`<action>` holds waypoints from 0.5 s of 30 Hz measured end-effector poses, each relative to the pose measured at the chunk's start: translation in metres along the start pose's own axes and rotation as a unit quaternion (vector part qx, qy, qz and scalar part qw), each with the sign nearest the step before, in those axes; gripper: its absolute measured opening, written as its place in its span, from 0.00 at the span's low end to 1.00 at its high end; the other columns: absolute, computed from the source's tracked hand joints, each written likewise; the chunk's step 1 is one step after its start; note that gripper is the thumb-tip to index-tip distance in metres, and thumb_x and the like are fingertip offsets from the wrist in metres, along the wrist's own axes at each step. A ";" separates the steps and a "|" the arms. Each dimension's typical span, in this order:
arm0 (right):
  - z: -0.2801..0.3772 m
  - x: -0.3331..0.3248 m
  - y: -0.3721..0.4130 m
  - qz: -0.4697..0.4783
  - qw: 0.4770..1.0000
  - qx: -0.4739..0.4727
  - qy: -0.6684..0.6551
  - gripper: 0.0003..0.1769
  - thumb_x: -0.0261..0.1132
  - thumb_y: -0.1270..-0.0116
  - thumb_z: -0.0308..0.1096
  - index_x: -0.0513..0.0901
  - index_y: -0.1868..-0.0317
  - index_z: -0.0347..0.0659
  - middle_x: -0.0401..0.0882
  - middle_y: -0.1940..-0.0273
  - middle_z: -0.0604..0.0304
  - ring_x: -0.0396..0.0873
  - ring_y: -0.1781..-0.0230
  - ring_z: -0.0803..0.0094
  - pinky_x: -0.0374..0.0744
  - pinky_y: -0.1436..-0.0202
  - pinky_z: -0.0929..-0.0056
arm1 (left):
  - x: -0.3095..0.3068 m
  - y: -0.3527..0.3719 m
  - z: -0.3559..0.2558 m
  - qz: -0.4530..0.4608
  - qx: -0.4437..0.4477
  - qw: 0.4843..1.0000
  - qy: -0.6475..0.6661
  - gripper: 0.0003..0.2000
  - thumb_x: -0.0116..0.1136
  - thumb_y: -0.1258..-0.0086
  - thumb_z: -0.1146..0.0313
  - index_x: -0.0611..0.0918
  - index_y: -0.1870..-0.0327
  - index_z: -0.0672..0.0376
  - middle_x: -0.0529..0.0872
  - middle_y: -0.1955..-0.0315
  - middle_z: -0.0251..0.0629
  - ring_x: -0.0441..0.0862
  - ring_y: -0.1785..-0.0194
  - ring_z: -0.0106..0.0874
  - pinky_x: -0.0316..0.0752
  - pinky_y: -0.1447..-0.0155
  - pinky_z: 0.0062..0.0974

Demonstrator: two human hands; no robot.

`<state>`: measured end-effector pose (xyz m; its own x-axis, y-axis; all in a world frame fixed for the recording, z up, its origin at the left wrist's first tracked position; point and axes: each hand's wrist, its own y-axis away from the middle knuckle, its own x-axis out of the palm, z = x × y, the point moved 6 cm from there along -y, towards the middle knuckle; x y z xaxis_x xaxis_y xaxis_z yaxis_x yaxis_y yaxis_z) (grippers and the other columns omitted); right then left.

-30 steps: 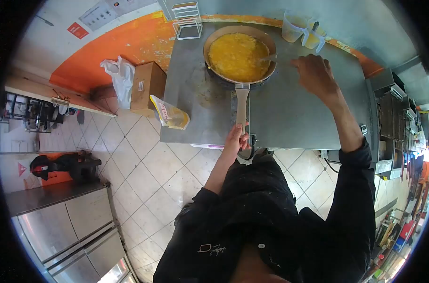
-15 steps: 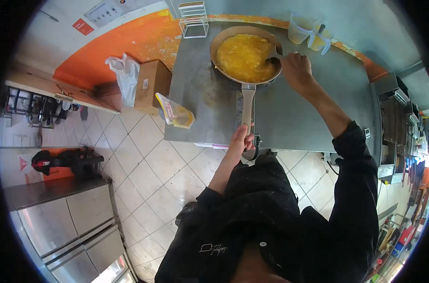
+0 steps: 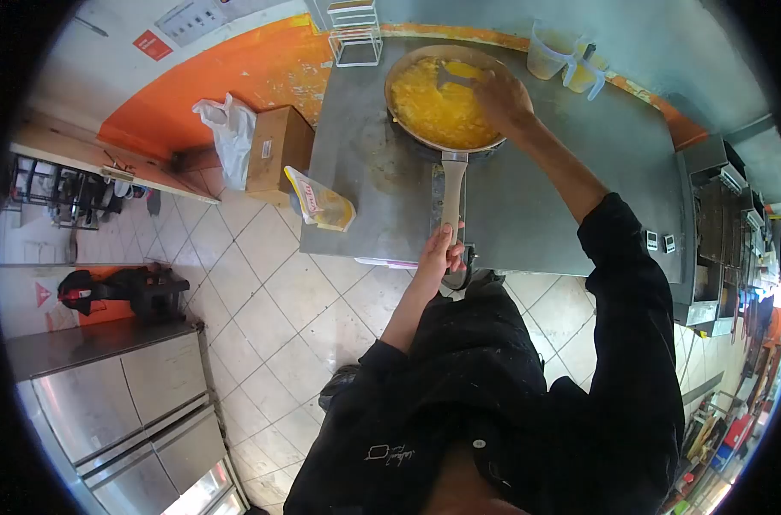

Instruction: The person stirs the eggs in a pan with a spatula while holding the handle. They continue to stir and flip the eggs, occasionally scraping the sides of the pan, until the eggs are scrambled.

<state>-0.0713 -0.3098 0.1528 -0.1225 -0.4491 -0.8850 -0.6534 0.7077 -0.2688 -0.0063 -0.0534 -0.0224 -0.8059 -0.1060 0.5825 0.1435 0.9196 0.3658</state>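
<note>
Right hand [image 3: 502, 99] is reaching out over the right rim of the frying pan [image 3: 392, 93], near the top centre of the frame, and its fingers are clenching the handle of a grey spatula [image 3: 451, 75]. Left hand [image 3: 438, 249] is gripping the near end of the pan's pale handle [image 3: 452, 184], at the front edge of the table, in the middle of the frame. Both sleeves are black.

Underneath everything, a tiled floor [image 3: 262, 292] is filling the left and centre of the view, and a steel cabinet [image 3: 107, 403] is standing at the lower left. The steel table [image 3: 536, 223] is taking up the upper centre and right, and the pan is sitting on its far half with the handle pointing toward the person. Yellow scrambled egg [image 3: 433, 112] is covering the pan's bottom, and the spatula's blade is lying in it near the far rim.

Left of the table, a cardboard box [image 3: 275, 150] is sitting against the orange wall, with a white plastic bag [image 3: 227, 129] just beside it. A yellow pouch [image 3: 322, 202] is hanging over the table's left edge. A white wire rack [image 3: 356, 34] is standing at the table's far left corner, and two plastic jugs [image 3: 549, 56] are standing beyond the pan at the upper right.
</note>
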 end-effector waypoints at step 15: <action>-0.021 -0.096 0.101 0.127 0.965 0.077 -0.215 0.11 0.58 0.36 0.28 0.85 0.57 0.40 0.83 0.69 0.45 0.83 0.64 0.45 0.81 0.59 0.48 | -0.003 -0.002 0.001 0.002 0.002 1.000 -0.005 0.28 0.48 0.24 0.43 0.73 0.38 0.58 0.69 0.78 0.23 0.65 0.81 0.17 0.77 0.68 0.24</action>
<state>-0.1415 -0.2071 0.2186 0.0777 -0.0057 -0.9970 -0.5205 0.8527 -0.0454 -0.0051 -0.0548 -0.0255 -0.8114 -0.0980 0.5762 0.1446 0.9216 0.3603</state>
